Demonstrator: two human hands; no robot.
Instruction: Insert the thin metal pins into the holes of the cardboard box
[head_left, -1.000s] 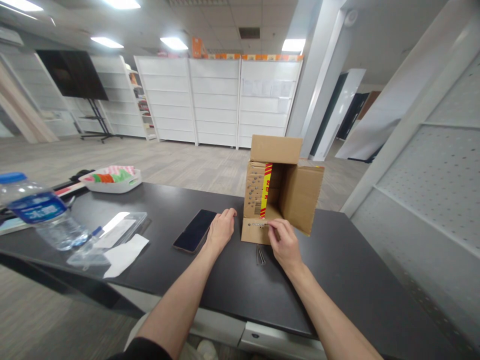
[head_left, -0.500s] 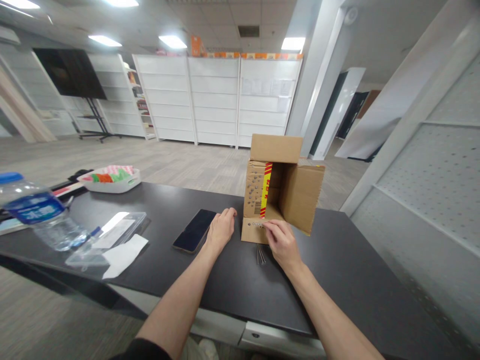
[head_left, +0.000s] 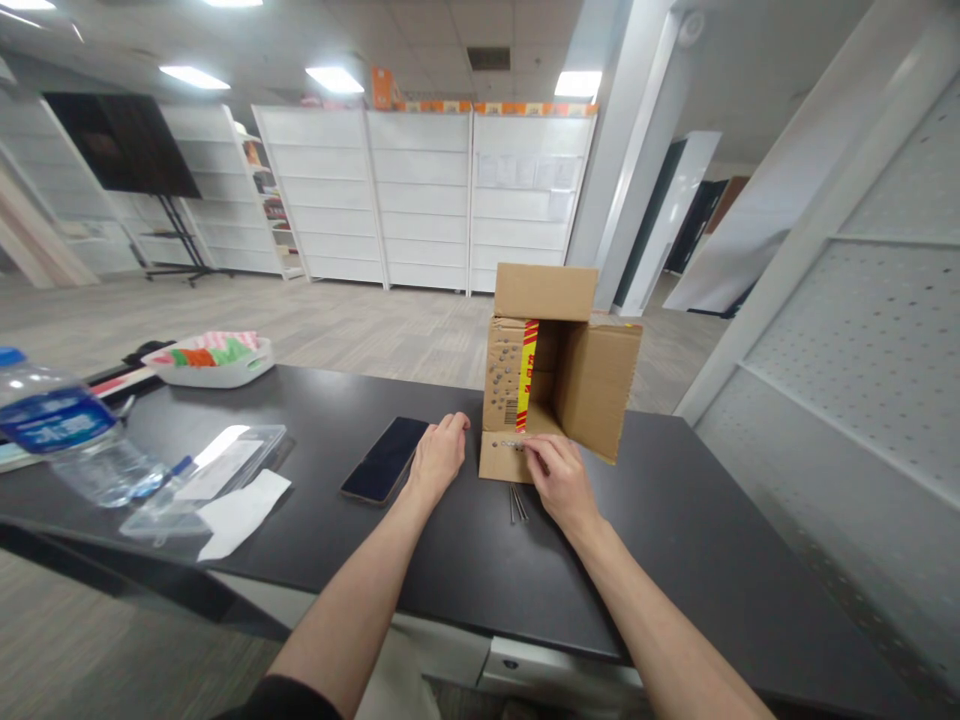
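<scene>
A cardboard box [head_left: 506, 390] stands open towards me, its side pierced by several small dark spots and crossed by red and yellow tape [head_left: 527, 372]. Against its lower front flap [head_left: 495, 460], the thumb and fingertips of my right hand [head_left: 559, 478] are closed in a pinch. Small pale marks show on the flap by these fingertips; what they grip is too small to make out. Several thin metal nails or screws [head_left: 517, 504] lie just below the flap. My left hand [head_left: 441, 452] rests, fingers curled together, beside a dark phone [head_left: 386, 460]; its fingertips' contents are hidden.
On the left of the black table [head_left: 315, 400] are a water bottle [head_left: 75, 430], a clear plastic case [head_left: 232, 460], white paper [head_left: 244, 512] and a white basket [head_left: 214, 372] with coloured items. The box's side flap [head_left: 604, 390] sticks out rightwards. A perforated panel [head_left: 847, 400] stands at right.
The whole view has shifted slightly. Both hands keep nearly the same places, the right one pinching at the lower flap and the left one beside the phone.
</scene>
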